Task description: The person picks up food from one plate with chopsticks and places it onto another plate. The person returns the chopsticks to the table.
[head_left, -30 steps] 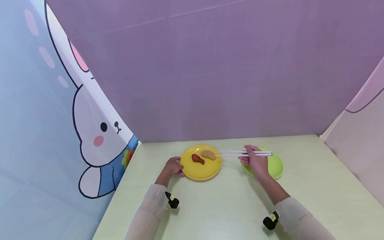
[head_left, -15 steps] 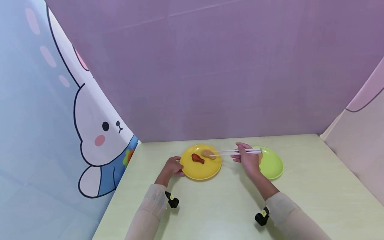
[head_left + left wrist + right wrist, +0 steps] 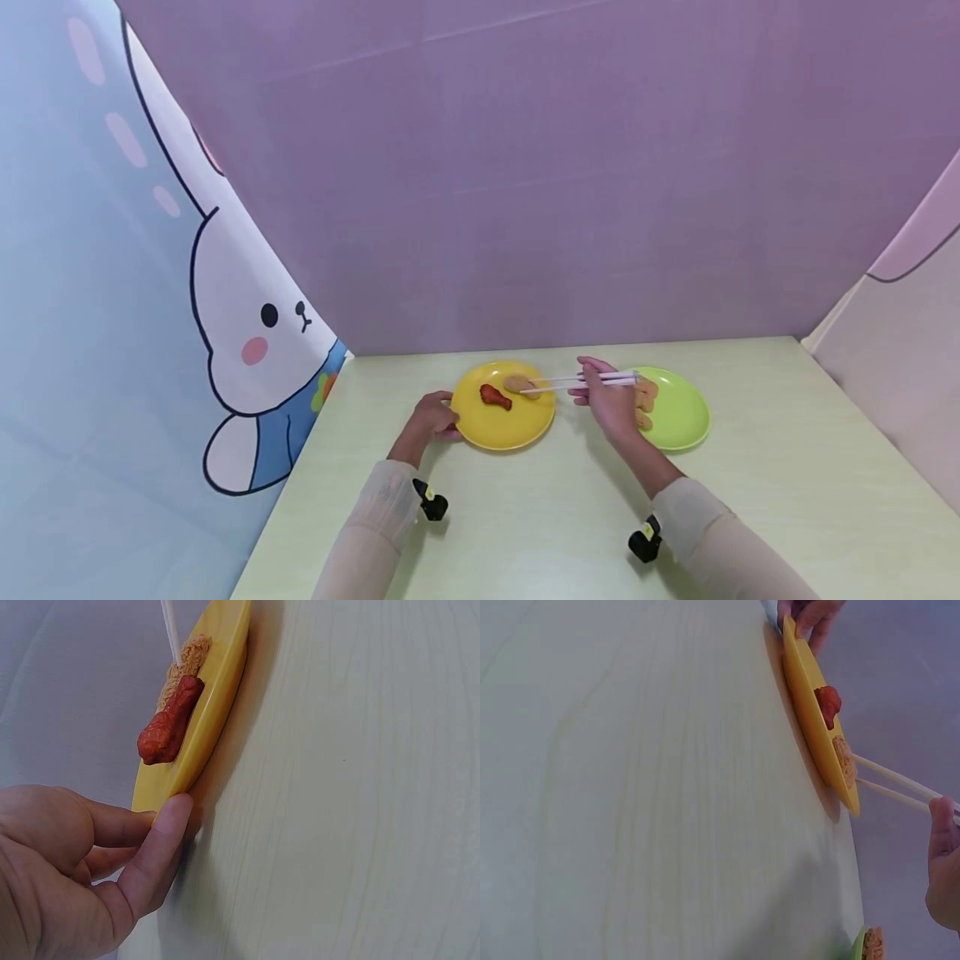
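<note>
My left hand (image 3: 433,417) grips the rim of a yellow plate (image 3: 498,432), thumb on the near side in the left wrist view (image 3: 97,862). On that plate lie a red-brown toy-like chicken drumstick (image 3: 495,397) and a tan, crumb-textured piece of fried food (image 3: 193,654). In my right hand (image 3: 611,407) is a pair of white chopsticks (image 3: 896,778). Their tips reach the tan piece, slightly apart, one at each side of it in the right wrist view.
A green plate (image 3: 684,412) stands to the right, with several similar tan pieces (image 3: 645,396) at its left side, partly behind my right hand. A purple cloth wall (image 3: 570,208) rises behind the pale table (image 3: 540,517). A rabbit-print cloth (image 3: 247,367) hangs at the left.
My right hand has moved left with the chopsticks, from over the green plate, bringing their tips further over the tan piece. My left hand and the yellow plate stay put.
</note>
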A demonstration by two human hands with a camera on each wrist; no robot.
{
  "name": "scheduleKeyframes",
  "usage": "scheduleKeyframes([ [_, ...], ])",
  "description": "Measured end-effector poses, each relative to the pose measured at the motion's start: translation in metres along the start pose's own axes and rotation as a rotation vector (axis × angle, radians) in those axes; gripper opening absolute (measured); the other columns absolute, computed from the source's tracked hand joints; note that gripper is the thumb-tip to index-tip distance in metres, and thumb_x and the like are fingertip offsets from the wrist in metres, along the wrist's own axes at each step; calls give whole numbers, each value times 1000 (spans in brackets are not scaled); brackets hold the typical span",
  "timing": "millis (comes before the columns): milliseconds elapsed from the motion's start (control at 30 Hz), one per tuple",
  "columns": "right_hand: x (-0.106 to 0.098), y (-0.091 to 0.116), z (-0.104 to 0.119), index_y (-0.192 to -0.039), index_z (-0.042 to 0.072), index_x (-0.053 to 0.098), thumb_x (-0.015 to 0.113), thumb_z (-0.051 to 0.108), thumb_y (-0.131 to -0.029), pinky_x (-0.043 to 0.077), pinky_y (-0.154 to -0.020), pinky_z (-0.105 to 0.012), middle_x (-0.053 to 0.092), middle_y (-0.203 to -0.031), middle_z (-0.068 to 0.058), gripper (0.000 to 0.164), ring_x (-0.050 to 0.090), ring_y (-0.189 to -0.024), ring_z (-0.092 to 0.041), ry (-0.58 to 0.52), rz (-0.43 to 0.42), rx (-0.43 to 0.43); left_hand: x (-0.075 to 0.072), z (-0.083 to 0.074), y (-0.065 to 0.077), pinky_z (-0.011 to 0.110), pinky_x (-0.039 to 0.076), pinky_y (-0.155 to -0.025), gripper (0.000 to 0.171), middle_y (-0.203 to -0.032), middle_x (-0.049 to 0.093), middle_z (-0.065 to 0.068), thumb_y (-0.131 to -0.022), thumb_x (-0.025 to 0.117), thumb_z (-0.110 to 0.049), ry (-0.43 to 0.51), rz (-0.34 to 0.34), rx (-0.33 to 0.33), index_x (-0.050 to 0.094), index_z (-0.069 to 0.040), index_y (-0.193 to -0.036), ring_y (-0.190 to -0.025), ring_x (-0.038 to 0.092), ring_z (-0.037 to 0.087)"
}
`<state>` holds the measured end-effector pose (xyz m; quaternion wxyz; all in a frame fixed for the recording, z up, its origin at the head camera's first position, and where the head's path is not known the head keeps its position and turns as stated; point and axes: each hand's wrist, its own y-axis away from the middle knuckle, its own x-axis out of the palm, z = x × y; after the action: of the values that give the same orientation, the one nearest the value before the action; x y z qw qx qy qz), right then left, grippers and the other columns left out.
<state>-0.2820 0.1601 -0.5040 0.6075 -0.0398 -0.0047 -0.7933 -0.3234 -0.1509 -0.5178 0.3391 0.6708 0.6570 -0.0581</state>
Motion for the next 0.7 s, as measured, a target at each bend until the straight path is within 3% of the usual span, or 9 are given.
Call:
scheduleKeyframes([
  [300,6,-1,-2,-130,6,68,57,22,-105,64,-59,-26,70,-99,-11,32,74,-68,-7,31,0,-58,0,0,1,28,64,-61,56,-91,72,13,-89,65,4,-5,-2,3,55,-7,-143,-64,69,15],
  [533,10,0,-8,-130,7,69,57,24,-105,64,-60,-27,66,-117,-29,32,78,-78,-23,102,10,-75,2,-1,2,31,66,-67,56,-95,70,14,-89,64,6,20,9,1,54,-5,-144,-70,68,16],
  [700,11,-1,-11,-131,4,67,55,24,-105,65,-63,-26,64,-120,-32,34,77,-75,-14,92,14,-39,2,-2,1,31,65,-66,57,-97,70,14,-90,64,4,18,7,-16,53,-6,-145,-71,69,16],
])
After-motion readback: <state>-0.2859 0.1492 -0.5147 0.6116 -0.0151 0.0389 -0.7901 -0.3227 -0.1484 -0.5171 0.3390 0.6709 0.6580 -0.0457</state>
